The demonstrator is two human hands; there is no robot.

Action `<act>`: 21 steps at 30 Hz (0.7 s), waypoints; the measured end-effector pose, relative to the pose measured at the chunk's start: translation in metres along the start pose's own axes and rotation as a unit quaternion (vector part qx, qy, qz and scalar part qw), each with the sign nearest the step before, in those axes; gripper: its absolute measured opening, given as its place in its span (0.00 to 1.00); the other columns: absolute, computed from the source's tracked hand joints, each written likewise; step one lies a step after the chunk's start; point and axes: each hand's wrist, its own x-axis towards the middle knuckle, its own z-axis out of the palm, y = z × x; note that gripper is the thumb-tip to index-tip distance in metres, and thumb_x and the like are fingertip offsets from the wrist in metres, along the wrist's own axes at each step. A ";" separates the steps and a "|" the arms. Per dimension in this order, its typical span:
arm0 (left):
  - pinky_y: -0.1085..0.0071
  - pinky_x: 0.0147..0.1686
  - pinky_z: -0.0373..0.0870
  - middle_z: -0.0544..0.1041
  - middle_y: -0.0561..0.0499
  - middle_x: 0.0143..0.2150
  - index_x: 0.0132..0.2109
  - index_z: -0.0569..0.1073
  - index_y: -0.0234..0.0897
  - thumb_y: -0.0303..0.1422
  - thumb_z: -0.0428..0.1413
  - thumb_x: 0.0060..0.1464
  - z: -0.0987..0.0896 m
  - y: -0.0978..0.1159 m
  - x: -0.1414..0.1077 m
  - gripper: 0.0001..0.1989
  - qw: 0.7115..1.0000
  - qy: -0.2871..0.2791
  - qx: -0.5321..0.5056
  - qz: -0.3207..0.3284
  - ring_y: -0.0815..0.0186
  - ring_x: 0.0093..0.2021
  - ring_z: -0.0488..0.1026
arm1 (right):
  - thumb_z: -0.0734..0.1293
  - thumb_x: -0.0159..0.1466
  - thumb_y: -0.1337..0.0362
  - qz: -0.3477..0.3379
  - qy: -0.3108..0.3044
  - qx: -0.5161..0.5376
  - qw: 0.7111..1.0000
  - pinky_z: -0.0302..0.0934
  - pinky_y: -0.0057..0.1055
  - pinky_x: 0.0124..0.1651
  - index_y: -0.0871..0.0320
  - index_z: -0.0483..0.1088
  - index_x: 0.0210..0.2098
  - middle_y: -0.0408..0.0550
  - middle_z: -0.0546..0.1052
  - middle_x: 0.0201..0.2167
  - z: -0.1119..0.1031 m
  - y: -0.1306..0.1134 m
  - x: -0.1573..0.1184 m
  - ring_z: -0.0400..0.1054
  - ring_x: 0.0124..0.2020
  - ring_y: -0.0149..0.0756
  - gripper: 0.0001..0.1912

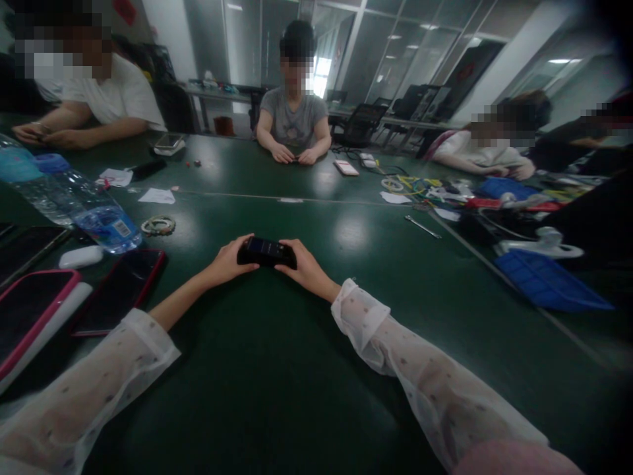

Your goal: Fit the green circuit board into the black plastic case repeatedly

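A small black handheld device with a lit screen (pixel 266 249) is held between both my hands above the green table (pixel 247 382). My left hand (pixel 230 261) grips its left end, thumb along the near edge. On the right end, my right hand (pixel 307 269) is closed in the same way. Small text shows on the screen, too small to read. A beaded bracelet (pixel 159 225) lies beyond my left hand, and a dark phone with a red edge (pixel 121 290) lies to its left.
At left stand water bottles (pixel 99 211) near a white case (pixel 80 257) and a pink-framed device (pixel 37 316). To the right lie a wrench (pixel 422 226), a blue tray (pixel 548 280) and tangled cables (pixel 420 188). Several people sit around the table, one directly opposite (pixel 294 112).
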 end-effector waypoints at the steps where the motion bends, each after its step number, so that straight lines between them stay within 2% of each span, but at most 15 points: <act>1: 0.48 0.58 0.56 0.64 0.39 0.61 0.64 0.56 0.39 0.44 0.61 0.46 0.000 0.001 0.000 0.41 1.000 0.000 0.000 -0.001 0.49 0.61 0.62 | 0.70 0.58 0.64 0.004 0.002 0.008 1.000 0.62 0.47 0.55 0.54 0.58 0.56 0.52 0.68 0.50 0.000 0.000 0.000 0.65 0.52 0.42 0.28; 7: 0.48 0.58 0.57 0.64 0.39 0.62 0.64 0.55 0.39 0.43 0.61 0.46 -0.002 0.004 -0.001 0.41 1.000 -0.003 0.002 -0.002 0.49 0.61 0.62 | 0.70 0.58 0.63 0.026 0.002 0.050 0.998 0.62 0.47 0.56 0.53 0.60 0.55 0.51 0.68 0.51 -0.003 0.001 0.000 0.65 0.54 0.41 0.27; 21: 0.47 0.59 0.54 0.62 0.39 0.63 0.64 0.54 0.41 0.45 0.60 0.47 0.000 0.004 -0.001 0.40 0.999 -0.001 0.047 0.010 0.48 0.62 0.60 | 0.71 0.57 0.61 0.035 0.009 0.073 0.997 0.62 0.46 0.57 0.53 0.62 0.56 0.52 0.70 0.52 -0.002 0.002 0.002 0.66 0.54 0.40 0.28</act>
